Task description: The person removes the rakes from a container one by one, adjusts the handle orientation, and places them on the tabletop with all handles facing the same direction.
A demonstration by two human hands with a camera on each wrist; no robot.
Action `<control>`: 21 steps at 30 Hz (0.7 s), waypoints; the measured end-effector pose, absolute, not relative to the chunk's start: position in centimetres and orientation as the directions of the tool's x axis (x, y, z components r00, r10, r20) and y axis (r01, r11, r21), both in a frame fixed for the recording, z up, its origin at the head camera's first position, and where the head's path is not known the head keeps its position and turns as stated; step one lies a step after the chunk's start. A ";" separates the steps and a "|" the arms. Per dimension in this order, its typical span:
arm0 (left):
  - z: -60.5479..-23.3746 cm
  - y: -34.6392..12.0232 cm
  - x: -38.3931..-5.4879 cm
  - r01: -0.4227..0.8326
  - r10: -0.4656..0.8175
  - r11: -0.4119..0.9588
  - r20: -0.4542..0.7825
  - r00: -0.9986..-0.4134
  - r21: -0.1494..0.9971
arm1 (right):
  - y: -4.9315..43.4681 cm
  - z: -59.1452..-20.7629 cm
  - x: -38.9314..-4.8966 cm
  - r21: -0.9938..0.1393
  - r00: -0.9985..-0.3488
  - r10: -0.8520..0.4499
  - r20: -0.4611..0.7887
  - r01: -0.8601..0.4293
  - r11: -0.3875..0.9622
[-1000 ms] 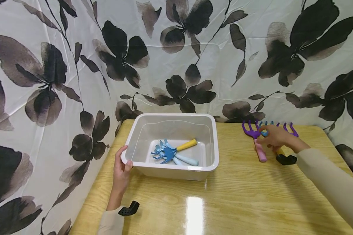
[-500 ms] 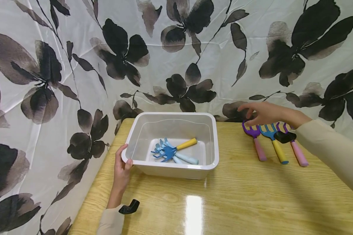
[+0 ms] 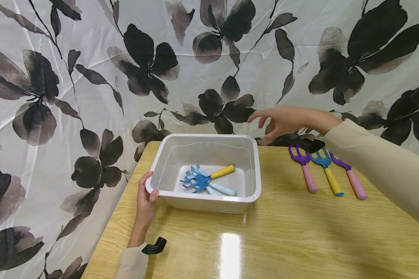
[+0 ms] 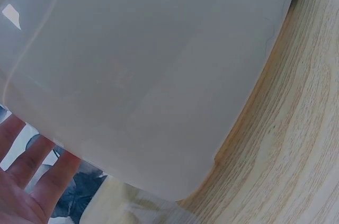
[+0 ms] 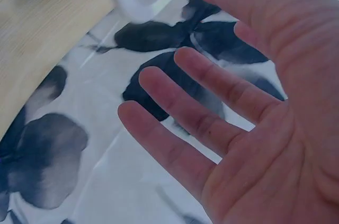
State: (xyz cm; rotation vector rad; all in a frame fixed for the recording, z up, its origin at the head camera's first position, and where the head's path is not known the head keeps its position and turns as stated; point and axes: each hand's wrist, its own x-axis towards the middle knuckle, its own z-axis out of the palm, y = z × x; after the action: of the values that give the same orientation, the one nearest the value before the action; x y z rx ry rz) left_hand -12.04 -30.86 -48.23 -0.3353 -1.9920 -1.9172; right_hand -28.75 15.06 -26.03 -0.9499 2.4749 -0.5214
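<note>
My left hand (image 3: pixel 146 209) grips the left front corner of a white plastic bin (image 3: pixel 209 197), thumb over the rim and fingers along the outer side. In the left wrist view those fingers (image 4: pixel 55 179) lie beside the bin's wall. Inside the bin are a blue hand rake with a yellow handle (image 3: pixel 222 171) and light-blue hand rakes (image 3: pixel 227 190) under it. My right hand (image 3: pixel 286 119) hovers past the bin's back right corner, fingers spread and holding nothing; the right wrist view shows its bare palm (image 5: pixel 259 166).
Right of the bin, a purple hand fork with a pink handle (image 3: pixel 309 179), a blue one with a yellow handle (image 3: pixel 332 181) and another purple-and-pink one (image 3: pixel 356 184) lie on the wooden table (image 3: pixel 283 232). A floral cloth (image 3: pixel 283 77) hangs behind and at the left.
My right hand has moved up and left, away from the hand forks towards the bin, uncovering most of them. The left hand keeps its grip on the bin.
</note>
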 end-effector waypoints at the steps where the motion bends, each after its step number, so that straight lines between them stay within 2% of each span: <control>1: -48.3 -30.9 -12.0 0.407 -0.073 0.052 0.409 -0.909 0.912 | 14.5 -25.9 -28.8 -0.484 -0.667 -0.697 -0.263 -0.534 0.694; 6: -48.2 -30.8 -11.9 0.399 -0.077 0.045 0.401 -0.913 0.916 | 11.6 -25.6 -28.8 -0.458 -0.638 -0.724 -0.262 -0.579 0.675; 11: -48.1 -30.8 -11.6 0.386 -0.078 0.033 0.388 -0.919 0.922 | 8.2 -25.9 -28.4 -0.487 -0.571 -0.771 -0.281 -0.608 0.627; 21: -48.2 -31.1 -11.6 0.413 -0.068 0.030 0.414 -0.908 0.910 | 2.0 -29.6 -28.0 -0.484 -0.441 -0.828 -0.347 -0.671 0.561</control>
State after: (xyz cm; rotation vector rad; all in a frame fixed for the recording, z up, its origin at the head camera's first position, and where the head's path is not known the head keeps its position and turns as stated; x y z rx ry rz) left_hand -11.64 -31.10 -48.23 -0.3507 -1.9711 -1.9420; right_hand -28.03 2.03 -29.61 -1.1989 2.2439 -0.3718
